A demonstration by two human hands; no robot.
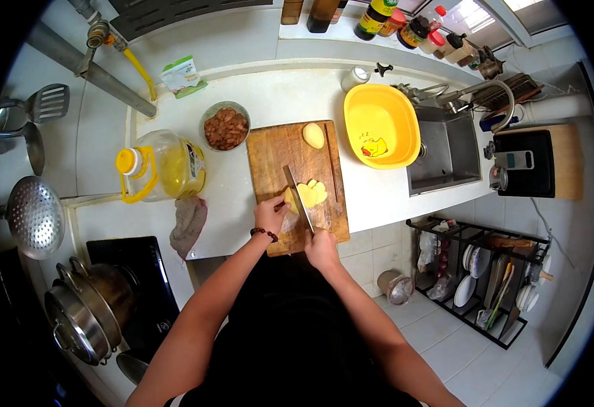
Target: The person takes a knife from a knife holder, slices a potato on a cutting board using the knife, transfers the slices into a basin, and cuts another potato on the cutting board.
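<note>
On the wooden cutting board [268, 146] lie pale yellow potato slices [316, 192], just right of a knife [295, 192]. My right hand [322, 249] is closed around the knife's handle near the board's front edge. The blade points away from me, across the potato. With fingers bent, my left hand [270, 216] steadies the uncut potato piece [289, 198] on the blade's left side; the fingers partly cover it. A whole peeled potato [313, 136] rests at the board's far right corner.
Left of the board stand a bowl of cut meat [226, 127], a large oil jug [168, 166] and a grey cloth [188, 226]. A yellow basin [382, 108] sits to the right, beside the sink [447, 152]. Pots [80, 322] are by the stove at lower left.
</note>
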